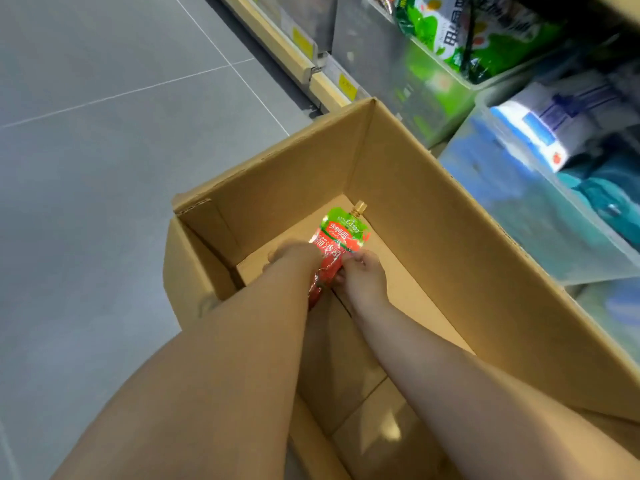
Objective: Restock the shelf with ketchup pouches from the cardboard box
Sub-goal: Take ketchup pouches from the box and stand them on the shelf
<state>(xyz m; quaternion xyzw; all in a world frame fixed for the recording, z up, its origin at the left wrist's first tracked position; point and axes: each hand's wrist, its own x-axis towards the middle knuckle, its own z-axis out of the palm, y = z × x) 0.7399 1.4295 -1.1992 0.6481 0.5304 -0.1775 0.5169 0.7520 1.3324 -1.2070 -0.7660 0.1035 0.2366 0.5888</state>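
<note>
Evidently late-stage restocking, head view. Both arms reach down into the open cardboard box [433, 237], which stands on the floor just beside the shelf [311, 69]. 1 ketchup pouch [341, 237] shows at the far end of the box, low near its bottom, with its gold spout [360, 206] pointing away from the person. The left hand [292, 258] grips the pouch from the left side, and the right hand [363, 277] pinches its right edge with curled fingers. A red strip of film runs down between the 2 hands; whether it belongs to this pouch or to a 2nd one cannot be told. The rest of the box bottom in view is bare cardboard, so the supply appears almost used up. As a judgement, most of the task is done: what is left is to lift this pouch out and set it on the shelf. No ketchup pouches can be made out on the shelf from this angle.

Surface and room: a grey tiled floor [104, 168] with pale joints. The shelf carries yellow price tags [347, 85] along its front edge and clear bins [429, 98] holding green packets [485, 32] and blue-and-white packets [561, 123], blurred at the right.
</note>
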